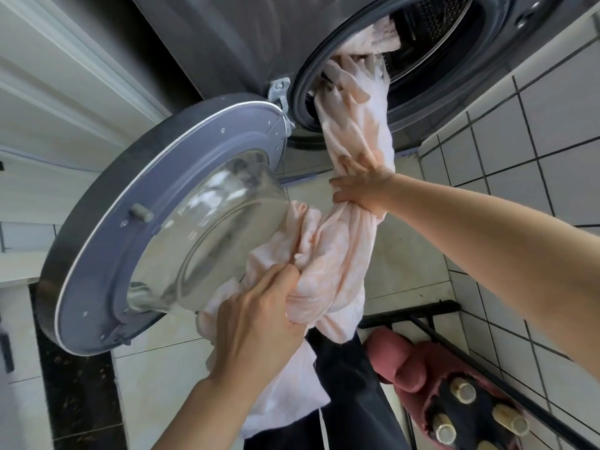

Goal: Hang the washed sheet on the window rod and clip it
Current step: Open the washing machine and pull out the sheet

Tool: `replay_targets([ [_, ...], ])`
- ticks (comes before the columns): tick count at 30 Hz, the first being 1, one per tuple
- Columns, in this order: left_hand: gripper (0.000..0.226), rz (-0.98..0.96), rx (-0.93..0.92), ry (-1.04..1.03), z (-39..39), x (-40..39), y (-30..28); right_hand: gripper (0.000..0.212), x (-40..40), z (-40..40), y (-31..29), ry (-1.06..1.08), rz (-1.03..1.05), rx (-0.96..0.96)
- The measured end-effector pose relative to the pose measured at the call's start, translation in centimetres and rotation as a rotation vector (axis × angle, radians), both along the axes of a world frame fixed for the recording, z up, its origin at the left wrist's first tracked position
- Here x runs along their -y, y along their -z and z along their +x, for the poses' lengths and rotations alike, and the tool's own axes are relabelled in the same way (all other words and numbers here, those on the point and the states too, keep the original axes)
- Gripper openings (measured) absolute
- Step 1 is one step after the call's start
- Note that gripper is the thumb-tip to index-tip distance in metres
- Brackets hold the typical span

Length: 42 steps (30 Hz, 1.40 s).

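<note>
A pale pink sheet [354, 125] trails in a twisted rope out of the drum of a grey front-loading washing machine [227, 43] and down toward me. My right hand [363, 186] grips the twisted sheet just below the drum opening. Lower down, my left hand [259, 323] holds a bunched part of the same sheet, with more of it hanging beneath. Part of the sheet is still inside the drum. No window rod or clips are in view.
The machine's round door [156, 222] stands swung open at the left, close to my left hand. A tiled wall [535, 131] is at the right. A black rack [438, 323] with a dark red slipper [415, 368] sits at the bottom right.
</note>
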<state>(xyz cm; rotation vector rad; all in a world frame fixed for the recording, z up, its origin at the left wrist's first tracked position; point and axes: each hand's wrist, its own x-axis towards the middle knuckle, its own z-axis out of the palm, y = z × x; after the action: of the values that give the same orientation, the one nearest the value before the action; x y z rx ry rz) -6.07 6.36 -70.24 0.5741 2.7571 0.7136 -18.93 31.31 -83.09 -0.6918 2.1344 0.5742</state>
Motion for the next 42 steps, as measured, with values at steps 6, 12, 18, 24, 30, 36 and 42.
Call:
replay_targets([
  [6, 0.033, -0.01, 0.031, -0.147, -0.5, 0.5, 0.6, 0.027, -0.8, 0.5, -0.8, 0.059, 0.027, -0.03],
  [12, 0.036, -0.018, 0.143, -0.226, -0.5, 1.1, 0.2, 0.027, -1.8, 1.4, -3.3, 0.262, -0.029, -0.104],
  [18, 0.043, 0.063, 0.301, -0.373, -0.7, 3.4, -2.1, 0.03, -3.7, 4.7, -8.4, 0.296, -0.287, -0.281],
  [24, 0.041, 0.057, 0.357, -0.382, 0.2, 4.9, -5.7, 0.038, -3.4, 8.5, -14.0, 0.269, -0.465, -0.412],
  [30, 0.038, 0.101, 0.34, -0.391, 0.5, 6.5, -11.4, 0.044, -0.8, 10.0, -21.0, 0.178, -0.635, -0.556],
  [36, 0.045, 0.15, 0.262, -0.365, -0.3, 8.1, -17.4, 0.045, 1.0, 10.3, -29.2, 0.266, -0.605, -0.637],
  [42, 0.077, 0.107, 0.231, -0.283, -1.7, 8.6, -22.7, 0.047, 2.1, 10.0, -33.8, 0.326, -0.523, -0.686],
])
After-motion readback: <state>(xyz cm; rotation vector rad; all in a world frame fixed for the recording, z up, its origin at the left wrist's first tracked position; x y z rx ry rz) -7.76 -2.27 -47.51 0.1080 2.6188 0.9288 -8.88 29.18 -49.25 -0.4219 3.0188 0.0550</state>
